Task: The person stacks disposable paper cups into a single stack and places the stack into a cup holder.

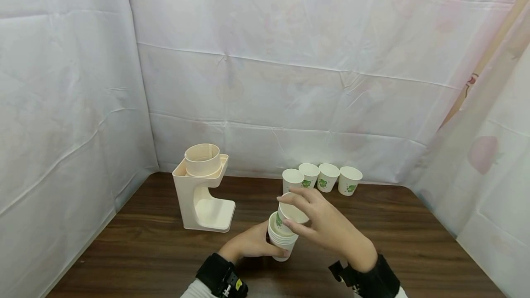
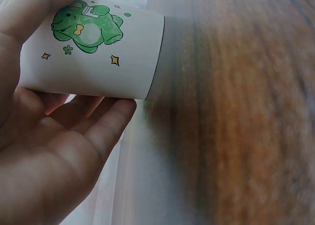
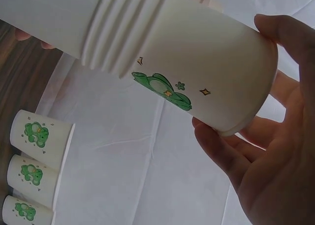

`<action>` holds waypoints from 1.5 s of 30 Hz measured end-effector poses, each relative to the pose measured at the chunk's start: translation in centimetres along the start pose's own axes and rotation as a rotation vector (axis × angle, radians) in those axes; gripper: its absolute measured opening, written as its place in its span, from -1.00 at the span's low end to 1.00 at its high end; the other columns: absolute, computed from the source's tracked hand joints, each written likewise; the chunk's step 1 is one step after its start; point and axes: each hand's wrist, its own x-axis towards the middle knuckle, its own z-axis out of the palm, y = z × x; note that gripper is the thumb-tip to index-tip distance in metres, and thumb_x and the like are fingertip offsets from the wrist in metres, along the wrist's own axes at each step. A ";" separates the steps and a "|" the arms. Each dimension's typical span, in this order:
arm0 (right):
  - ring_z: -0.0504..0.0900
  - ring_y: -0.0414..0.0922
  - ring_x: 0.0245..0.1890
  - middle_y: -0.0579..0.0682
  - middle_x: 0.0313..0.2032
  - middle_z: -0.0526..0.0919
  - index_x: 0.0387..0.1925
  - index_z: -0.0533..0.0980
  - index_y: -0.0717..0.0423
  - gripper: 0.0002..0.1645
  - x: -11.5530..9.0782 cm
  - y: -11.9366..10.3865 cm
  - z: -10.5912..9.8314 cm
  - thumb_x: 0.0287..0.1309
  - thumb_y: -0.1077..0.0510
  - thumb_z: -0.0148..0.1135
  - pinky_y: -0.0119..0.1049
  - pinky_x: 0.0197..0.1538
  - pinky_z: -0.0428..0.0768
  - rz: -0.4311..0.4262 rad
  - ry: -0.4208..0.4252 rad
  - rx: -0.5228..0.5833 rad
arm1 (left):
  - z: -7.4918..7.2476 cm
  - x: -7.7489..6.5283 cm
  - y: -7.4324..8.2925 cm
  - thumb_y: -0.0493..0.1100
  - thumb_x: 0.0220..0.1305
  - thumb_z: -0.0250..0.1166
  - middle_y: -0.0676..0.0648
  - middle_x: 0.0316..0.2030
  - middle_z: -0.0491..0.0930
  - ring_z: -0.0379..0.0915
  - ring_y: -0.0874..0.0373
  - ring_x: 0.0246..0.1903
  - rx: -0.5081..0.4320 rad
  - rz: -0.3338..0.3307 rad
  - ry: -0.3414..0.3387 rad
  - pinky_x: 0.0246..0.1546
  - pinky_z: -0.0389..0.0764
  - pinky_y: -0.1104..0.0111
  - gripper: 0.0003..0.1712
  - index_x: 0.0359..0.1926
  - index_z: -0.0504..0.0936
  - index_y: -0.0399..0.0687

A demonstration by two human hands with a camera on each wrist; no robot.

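My left hand (image 1: 253, 242) grips a stack of nested white paper cups (image 1: 283, 242) near the front middle of the wooden table. Its fingers and thumb wrap the outermost cup (image 2: 133, 72), which bears a green cartoon animal, in the left wrist view. Above the stack, my right hand (image 1: 325, 222) holds the top paper cup (image 3: 216, 57) by its rim between thumb and fingers. That cup stands mostly out of the stack, tilted, with its base end still within the stacked rims (image 3: 125, 28) in the right wrist view.
Several upright paper cups (image 1: 349, 180) form a row along the back of the table (image 1: 145, 243). To the left stands a cream holder (image 1: 188, 201) with a round ring (image 1: 203, 167) on top and a flat base. White curtains (image 1: 290, 82) enclose the back and sides.
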 end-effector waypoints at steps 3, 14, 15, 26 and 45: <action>0.45 0.02 0.26 0.03 0.24 0.48 0.24 0.51 -0.18 -0.49 -0.1 0.0 0.4 0.28 -0.08 0.34 -0.04 0.10 0.57 -0.004 -0.021 0.012 | 0.0 0.0 -0.1 -0.12 0.07 0.55 0.16 -0.04 0.58 0.52 0.24 -0.03 0.005 0.004 -0.002 0.07 0.46 0.26 -0.23 0.25 0.35 0.12; 0.49 0.00 0.20 0.05 0.22 0.50 0.22 0.53 -0.16 -0.52 -0.3 -0.2 1.8 0.29 0.02 0.35 -0.11 0.02 0.60 -0.010 -0.097 0.031 | -0.1 0.0 -0.2 -0.12 0.12 0.51 0.10 -0.01 0.56 0.52 0.20 -0.03 -0.037 0.024 -0.032 0.04 0.48 0.28 -0.22 0.30 0.33 0.01; 0.49 0.00 0.20 0.05 0.22 0.50 0.22 0.53 -0.16 -0.53 -0.4 -0.3 1.9 0.29 0.02 0.35 -0.11 0.02 0.60 -0.006 -0.104 0.029 | -0.1 0.0 -0.3 -0.12 0.12 0.51 0.10 0.00 0.56 0.53 0.19 -0.03 -0.040 0.023 -0.032 0.04 0.48 0.28 -0.21 0.31 0.32 0.00; 0.46 0.02 0.25 0.01 0.24 0.50 0.25 0.51 -0.19 -0.53 -0.6 -0.4 2.4 0.34 -0.06 0.29 -0.07 0.05 0.59 0.035 -0.176 0.023 | -0.1 -0.1 -0.3 -0.10 0.09 0.52 0.08 0.04 0.53 0.51 0.19 -0.02 -0.030 -0.005 -0.010 0.03 0.49 0.27 -0.15 0.35 0.29 -0.02; 0.39 -0.01 0.32 -0.06 0.23 0.49 0.21 0.54 -0.16 -0.55 -0.6 -0.5 3.1 0.33 -0.10 0.29 -0.03 0.10 0.56 0.126 -0.305 0.089 | -0.2 -0.3 0.1 -0.09 0.16 0.48 0.06 -0.03 0.59 0.54 0.23 -0.08 -0.019 0.004 -0.059 -0.05 0.51 0.32 -0.26 0.30 0.39 -0.14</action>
